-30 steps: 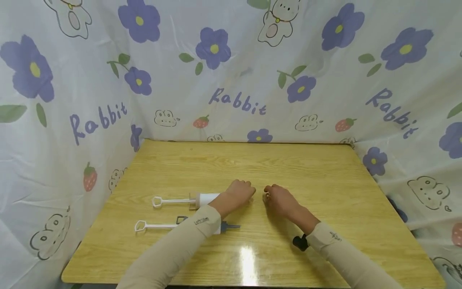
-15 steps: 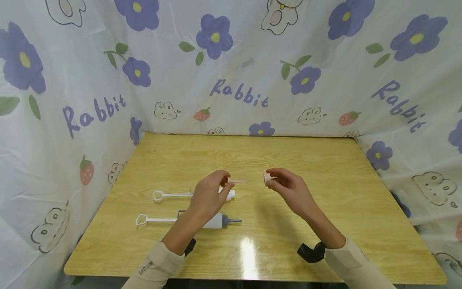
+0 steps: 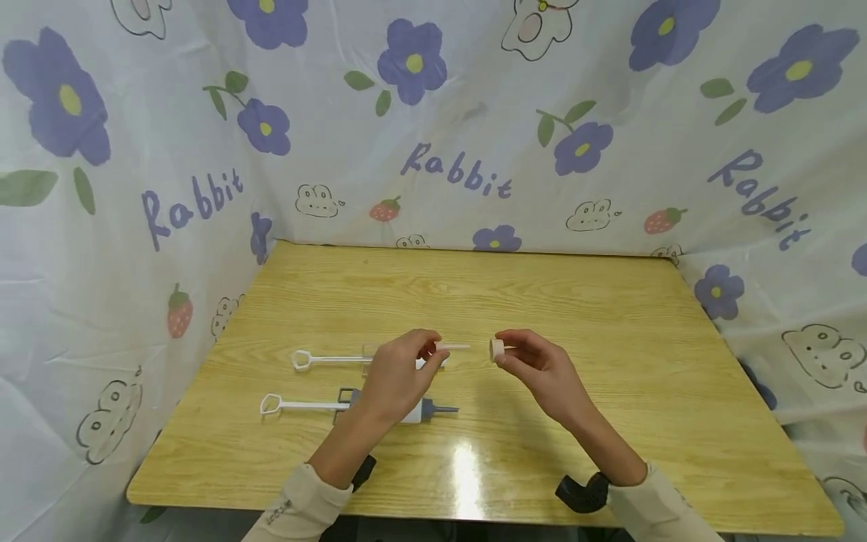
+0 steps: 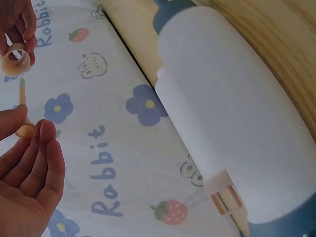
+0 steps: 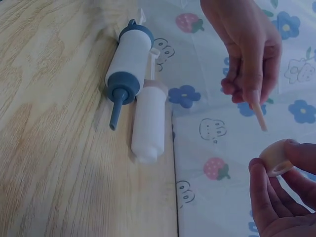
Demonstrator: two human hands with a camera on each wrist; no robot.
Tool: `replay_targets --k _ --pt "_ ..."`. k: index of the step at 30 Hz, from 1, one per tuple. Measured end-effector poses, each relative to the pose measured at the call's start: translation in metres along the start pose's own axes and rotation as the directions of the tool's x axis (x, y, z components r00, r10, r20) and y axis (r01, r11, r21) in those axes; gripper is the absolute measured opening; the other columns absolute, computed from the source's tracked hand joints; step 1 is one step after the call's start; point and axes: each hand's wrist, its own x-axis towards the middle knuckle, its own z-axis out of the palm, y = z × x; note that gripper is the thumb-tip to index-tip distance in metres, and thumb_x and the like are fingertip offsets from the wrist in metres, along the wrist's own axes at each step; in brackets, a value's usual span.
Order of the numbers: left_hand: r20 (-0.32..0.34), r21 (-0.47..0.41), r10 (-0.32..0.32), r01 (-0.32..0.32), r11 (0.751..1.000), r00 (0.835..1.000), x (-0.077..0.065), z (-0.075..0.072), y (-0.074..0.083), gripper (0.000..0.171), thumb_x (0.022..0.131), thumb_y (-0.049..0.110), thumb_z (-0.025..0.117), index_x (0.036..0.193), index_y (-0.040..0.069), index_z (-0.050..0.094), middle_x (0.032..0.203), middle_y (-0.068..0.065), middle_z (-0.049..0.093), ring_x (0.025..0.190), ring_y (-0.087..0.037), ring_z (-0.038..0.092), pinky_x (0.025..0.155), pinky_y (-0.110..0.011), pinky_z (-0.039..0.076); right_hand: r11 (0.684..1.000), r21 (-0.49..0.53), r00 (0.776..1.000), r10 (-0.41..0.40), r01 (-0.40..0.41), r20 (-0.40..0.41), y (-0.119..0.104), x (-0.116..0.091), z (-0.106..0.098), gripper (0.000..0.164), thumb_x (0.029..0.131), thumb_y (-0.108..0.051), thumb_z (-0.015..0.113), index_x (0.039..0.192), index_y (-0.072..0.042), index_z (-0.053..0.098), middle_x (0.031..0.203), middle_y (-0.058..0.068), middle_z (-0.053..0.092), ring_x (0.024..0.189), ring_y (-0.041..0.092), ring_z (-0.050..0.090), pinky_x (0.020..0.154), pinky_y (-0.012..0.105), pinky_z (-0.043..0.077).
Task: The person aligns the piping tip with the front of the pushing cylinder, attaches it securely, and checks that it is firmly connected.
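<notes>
My left hand point(image 3: 400, 376) pinches a thin pale-pink nozzle point(image 3: 457, 347) between thumb and fingertips, its narrow tip pointing right. Facing it, my right hand point(image 3: 552, 376) holds a pale-pink ring cap point(image 3: 497, 351) by its sides; its round opening shows in the left wrist view. A short gap separates tip and ring. On the table to the left lie two syringes with long white plungers. The rear syringe point(image 5: 149, 121) has a white barrel and pinkish flange, partly hidden behind my left hand. The front syringe point(image 3: 412, 411) has blue-grey ends and a spout.
The wooden table point(image 3: 609, 301) extends on all sides of the hands. A flowered curtain point(image 3: 460, 211) stands along its back edge and sides. Each wrist carries a black camera mount, the right mount point(image 3: 584, 493) plainly visible near the front edge.
Both hands were low with backs up near the table; they have since risen and turned, bringing the nozzle and ring cap into sight. Over the last half second the two parts drew nearer.
</notes>
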Motion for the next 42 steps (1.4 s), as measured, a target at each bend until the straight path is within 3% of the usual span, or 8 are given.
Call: replay_targets --k 6,10,17,26,34,38,40,42 --pt "0.027 -0.054 0.053 -0.052 0.997 0.998 0.005 0.012 0.013 0.019 0.093 0.015 0.078 0.105 0.001 0.074 0.084 -0.004 0.071 0.074 -0.017 0.069 0.067 -0.028 0.058 1.000 0.021 1.000 -0.010 0.010 0.011 0.000 0.003 0.007 0.039 0.101 -0.020 0.069 0.136 -0.006 0.063 0.126 0.016 0.069 0.105 0.005 0.071 0.090 0.022 0.059" --pt "0.052 -0.111 0.076 -0.070 0.991 0.996 0.007 0.021 0.019 0.019 0.096 0.016 0.075 0.109 0.003 0.076 0.093 -0.005 0.073 0.081 -0.017 0.071 0.071 -0.028 0.060 1.000 0.006 1.000 -0.016 0.016 0.014 -0.001 0.002 0.009 0.038 0.101 -0.022 0.069 0.136 -0.008 0.064 0.126 0.013 0.070 0.105 0.007 0.072 0.091 0.022 0.058" --pt "0.055 -0.254 0.006 0.008 0.967 0.998 0.006 0.026 0.024 0.023 0.097 0.011 0.072 0.119 0.005 0.075 0.103 -0.004 0.071 0.088 -0.016 0.068 0.073 -0.028 0.058 0.999 0.032 1.000 -0.018 0.017 0.022 0.000 0.001 0.011 0.035 0.101 -0.023 0.069 0.134 -0.012 0.065 0.129 0.013 0.070 0.107 0.009 0.072 0.093 0.024 0.059" --pt "0.139 -0.357 -0.040 0.088 0.930 0.989 0.002 0.025 0.027 0.030 0.102 0.007 0.064 0.131 0.013 0.067 0.108 -0.005 0.078 0.093 -0.017 0.073 0.068 -0.024 0.052 1.000 0.023 0.999 0.002 -0.003 0.035 0.001 0.001 0.015 0.035 0.101 -0.027 0.069 0.134 -0.018 0.066 0.135 0.009 0.067 0.114 0.024 0.072 0.095 0.028 0.059" --pt "0.134 -0.399 -0.078 0.126 0.908 0.988 -0.001 0.021 0.024 0.029 0.102 0.008 0.064 0.129 0.017 0.068 0.112 -0.001 0.077 0.103 -0.015 0.072 0.084 -0.032 0.058 1.000 0.030 0.999 -0.007 0.006 0.031 0.002 0.001 0.017 0.034 0.100 -0.027 0.070 0.132 -0.017 0.068 0.128 0.009 0.070 0.111 0.018 0.071 0.094 0.026 0.058" --pt "0.204 -0.321 -0.077 0.141 0.937 0.976 0.005 0.011 0.014 0.029 0.102 0.009 0.065 0.130 0.012 0.067 0.117 -0.003 0.075 0.107 -0.019 0.070 0.088 -0.036 0.059 0.999 0.030 1.000 -0.016 0.015 0.023 0.003 0.002 0.014 0.034 0.100 -0.025 0.070 0.133 -0.014 0.067 0.124 0.012 0.071 0.105 0.011 0.071 0.093 0.024 0.058" --pt "0.272 -0.192 -0.082 0.137 0.972 0.959 0.011 0.004 0.003 0.031 0.101 0.012 0.067 0.131 0.011 0.067 0.125 -0.005 0.073 0.114 -0.023 0.068 0.092 -0.040 0.058 0.999 0.034 1.000 -0.021 0.021 0.017 0.003 0.002 0.012 0.034 0.100 -0.023 0.070 0.133 -0.013 0.067 0.123 0.014 0.071 0.104 0.010 0.071 0.092 0.024 0.058" --pt "0.353 -0.028 -0.100 0.117 0.993 0.930 0.019 -0.003 -0.011 0.035 0.099 0.015 0.071 0.133 0.010 0.066 0.133 -0.007 0.068 0.123 -0.028 0.063 0.098 -0.045 0.056 0.999 0.038 1.000 -0.018 0.017 0.009 0.002 0.001 0.010 0.034 0.100 -0.024 0.070 0.133 -0.013 0.067 0.122 0.014 0.071 0.104 0.010 0.071 0.092 0.024 0.058"
